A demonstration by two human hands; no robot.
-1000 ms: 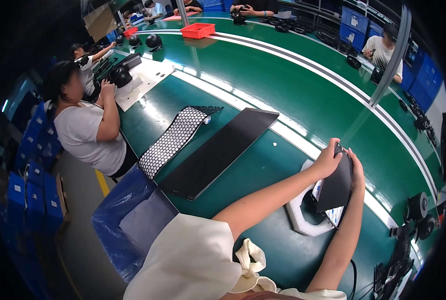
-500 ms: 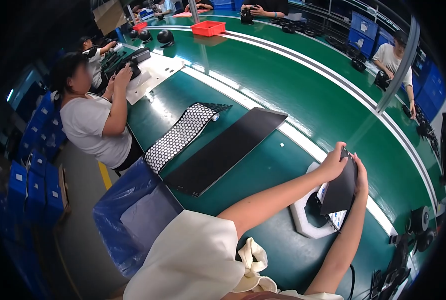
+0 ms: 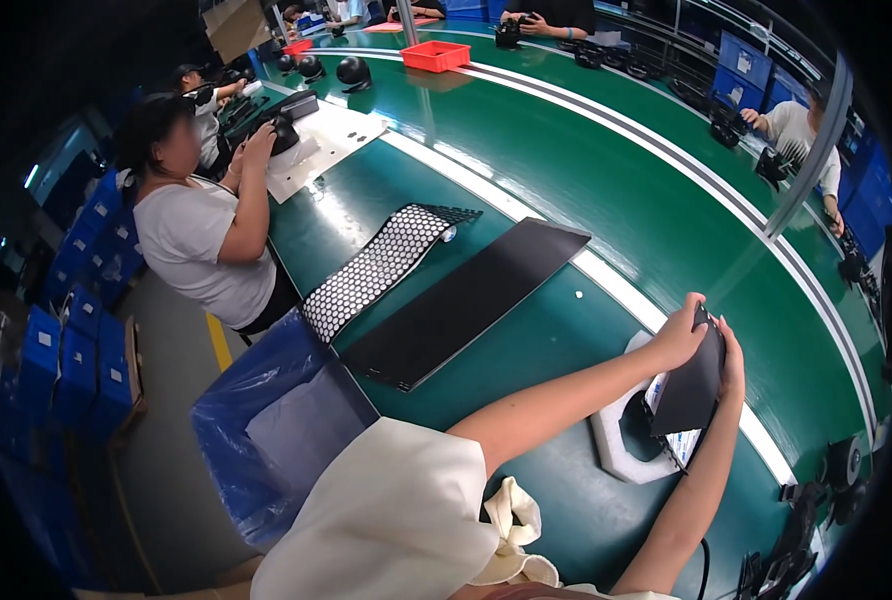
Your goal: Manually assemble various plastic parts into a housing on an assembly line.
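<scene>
Here, both my hands hold a small dark grey panel (image 3: pixel 690 388) over a white foam ring (image 3: pixel 611 450) on the right of the green table (image 3: pixel 558 440). My left hand (image 3: pixel 680 340) pinches its far end; my right hand (image 3: pixel 732 368) curls along its right edge, probably to keep it steady. A long black panel (image 3: pixel 466 305) and a white-dotted black sheet (image 3: pixel 374 270) lie leftward, seemingly parked within reach. My fingertips behind the dark grey panel are hidden, and I can't tell whether it touches the partly covered ring.
</scene>
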